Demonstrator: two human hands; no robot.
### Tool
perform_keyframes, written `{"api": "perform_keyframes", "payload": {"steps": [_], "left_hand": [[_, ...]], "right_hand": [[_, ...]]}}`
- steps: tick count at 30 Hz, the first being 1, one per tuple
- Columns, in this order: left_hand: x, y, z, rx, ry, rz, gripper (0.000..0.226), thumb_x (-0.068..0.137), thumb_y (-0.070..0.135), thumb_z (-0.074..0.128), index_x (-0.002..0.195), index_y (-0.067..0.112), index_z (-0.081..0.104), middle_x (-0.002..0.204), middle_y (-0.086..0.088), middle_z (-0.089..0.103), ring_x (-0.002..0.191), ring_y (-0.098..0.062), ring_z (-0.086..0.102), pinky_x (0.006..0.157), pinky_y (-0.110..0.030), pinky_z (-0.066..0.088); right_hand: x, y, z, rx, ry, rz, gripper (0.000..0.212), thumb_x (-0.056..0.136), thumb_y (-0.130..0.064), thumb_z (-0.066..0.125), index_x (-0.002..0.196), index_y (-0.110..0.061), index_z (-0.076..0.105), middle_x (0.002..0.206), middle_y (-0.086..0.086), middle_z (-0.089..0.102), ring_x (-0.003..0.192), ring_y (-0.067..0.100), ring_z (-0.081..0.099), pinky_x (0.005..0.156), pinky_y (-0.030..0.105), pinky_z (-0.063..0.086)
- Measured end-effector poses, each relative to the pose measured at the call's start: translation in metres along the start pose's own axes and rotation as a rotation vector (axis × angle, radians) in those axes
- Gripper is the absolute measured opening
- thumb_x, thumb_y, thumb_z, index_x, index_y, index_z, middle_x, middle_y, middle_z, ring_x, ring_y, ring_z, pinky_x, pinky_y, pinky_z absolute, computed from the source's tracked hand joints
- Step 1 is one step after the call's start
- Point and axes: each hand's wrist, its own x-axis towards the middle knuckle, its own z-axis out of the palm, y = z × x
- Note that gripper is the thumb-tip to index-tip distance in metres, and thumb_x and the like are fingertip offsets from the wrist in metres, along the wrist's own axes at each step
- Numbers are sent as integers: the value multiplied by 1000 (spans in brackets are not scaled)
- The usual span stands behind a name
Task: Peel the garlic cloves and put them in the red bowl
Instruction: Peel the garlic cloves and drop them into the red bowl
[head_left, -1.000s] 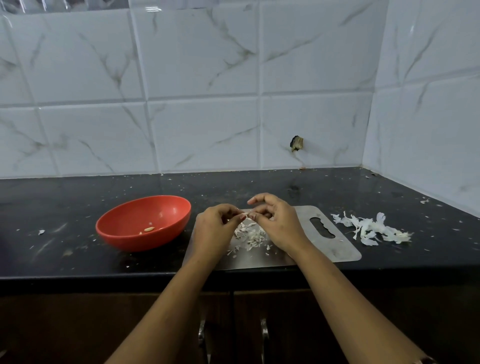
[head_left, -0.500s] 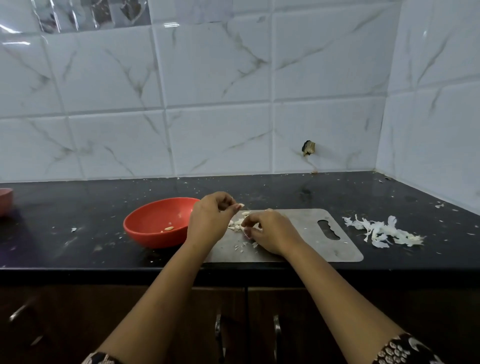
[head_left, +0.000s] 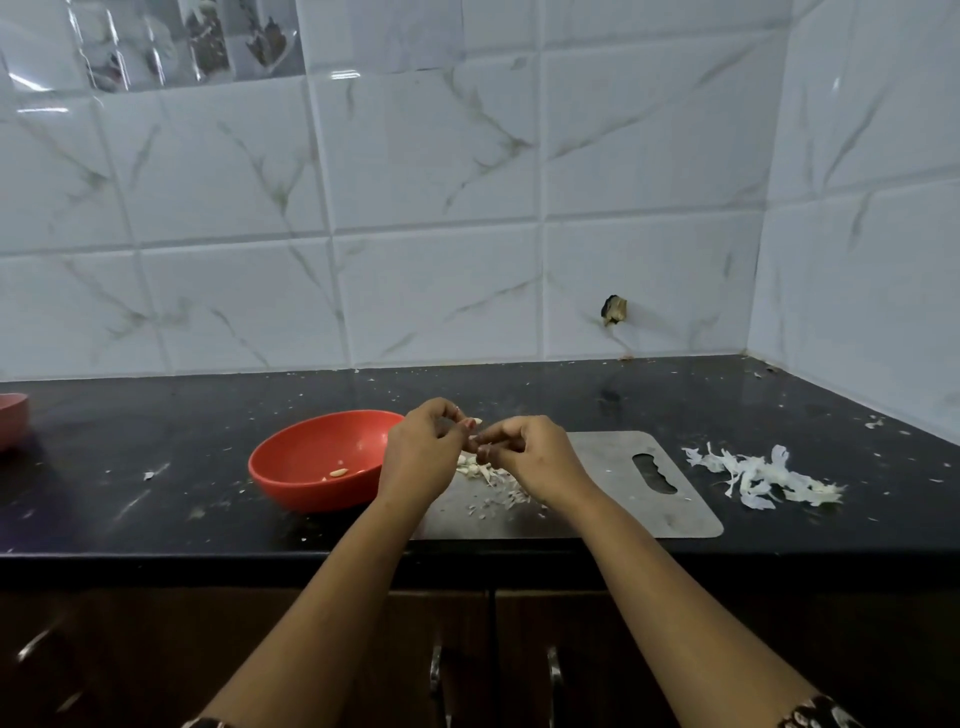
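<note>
**Small clove pinched between both hands above the board**

In the head view, the left hand (head_left: 421, 452) pinched a garlic clove (head_left: 475, 422) at its fingertips, and the pale tip showed just above them. The right hand (head_left: 535, 457) had its fingers curled and nipped at the same clove from the other side. Whether it held skin or flesh could not be told. The clove hung over the near-left part of the steel cutting board (head_left: 613, 499), just beside the red bowl (head_left: 311, 493).

The clove looked light and firm, with a dry, papery skin likely to tear in flakes. Once bare it would probably be slick, so a hold across its thick middle seemed safest while the skin was picked from one end.

A peeled clove (head_left: 338, 472) lay in the bowl. A heap of scraps and cloves (head_left: 483, 470) sat on the board under the hands, and a pile of garlic skins (head_left: 763, 475) lay on the black countertop (head_left: 156, 441) to the right.

The bowl's rim stood close to the left hand, so the drop would be short. The counter's front edge ran near the wrists, and open counter lay behind the board as far as the tiled wall.
</note>
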Motion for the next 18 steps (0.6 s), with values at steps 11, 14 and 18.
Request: {"api": "perform_keyframes", "payload": {"steps": [11,14,18], "left_hand": [[5,6,-20,155,11,47,16,83,29,73,71,26,64,68,10,64,67,-3,56,57,-13,38],[8,8,-32,229,77,36,14,83,32,72,72,26,65,68,12,61,68,-3,54,60,-22,40],[18,-2,-60,348,116,-69,12,83,29,71,74,26,64,81,4,66,84,-19,59,74,-29,43]], "right_hand": [[1,14,-3,-318,53,3,21,91,-1,57,93,-13,75,97,0,73,82,5,65,76,14,51],[2,14,1,-434,30,6,23,95,-10,53,98,-21,73,98,-1,73,91,13,66,84,32,53],[3,10,5,-715,-30,-43,21,95,-28,56,112,-28,68,110,-6,70,108,16,57,89,32,46]]}}
